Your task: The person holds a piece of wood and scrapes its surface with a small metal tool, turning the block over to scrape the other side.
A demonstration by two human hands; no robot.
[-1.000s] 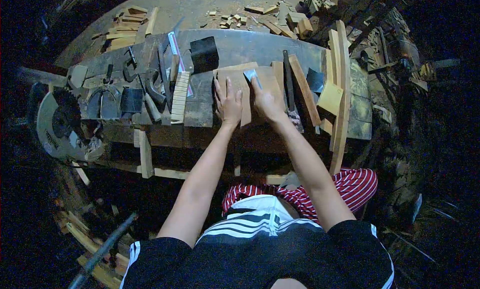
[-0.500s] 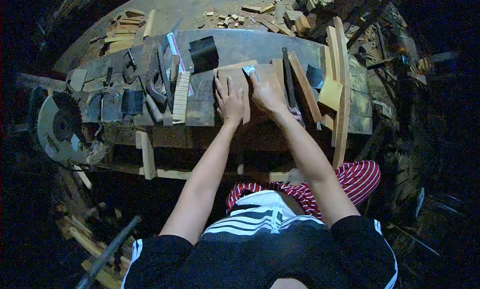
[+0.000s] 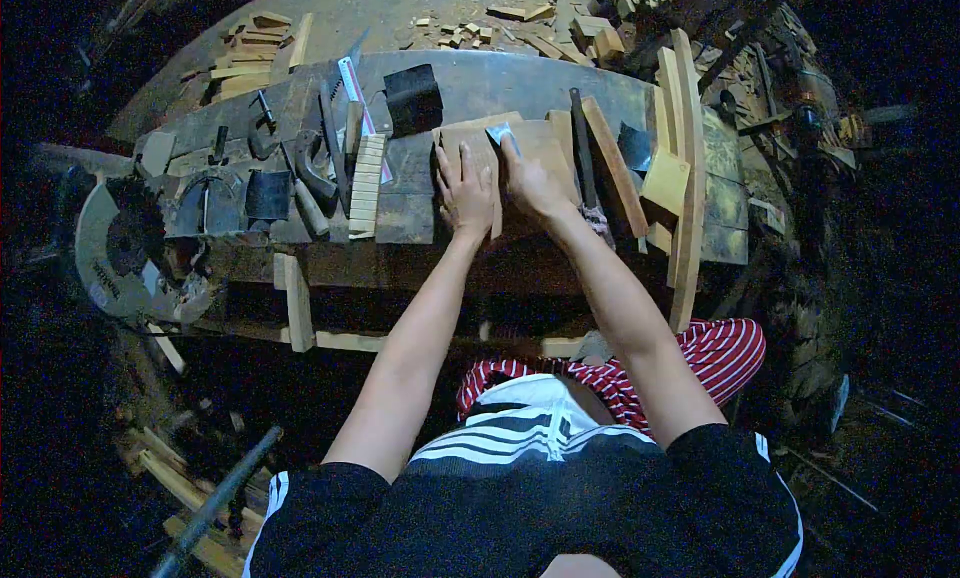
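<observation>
Fingers stretched, my left hand (image 3: 466, 196) lies flat on a pale wooden board (image 3: 475, 138) on the workbench. My right hand (image 3: 535, 190) is closed on a flat bluish scraper-like piece (image 3: 499, 132), wider at its far end. The index finger runs along it, and the palm hides the rest. This piece rests over wood (image 3: 540, 146) just right of the left hand's board. A dark flat bar (image 3: 582, 143) and a wooden strip (image 3: 613, 168) lie right of my right hand. Left of my left hand lies a row of small wooden pieces (image 3: 367, 186).
A black sheet (image 3: 413, 100), a ruler (image 3: 355, 96), a C-clamp (image 3: 263, 136) and a handled tool (image 3: 311, 210) lie on the bench (image 3: 480, 78). A circular saw (image 3: 120, 248) is at far left. Long wooden strips (image 3: 686, 198) stand at right. Offcuts (image 3: 460, 33) litter the floor beyond.
The view has shifted slightly. My right hand and the bluish piece stay at nearly the same place on the wood; my left hand still lies flat on the board.
</observation>
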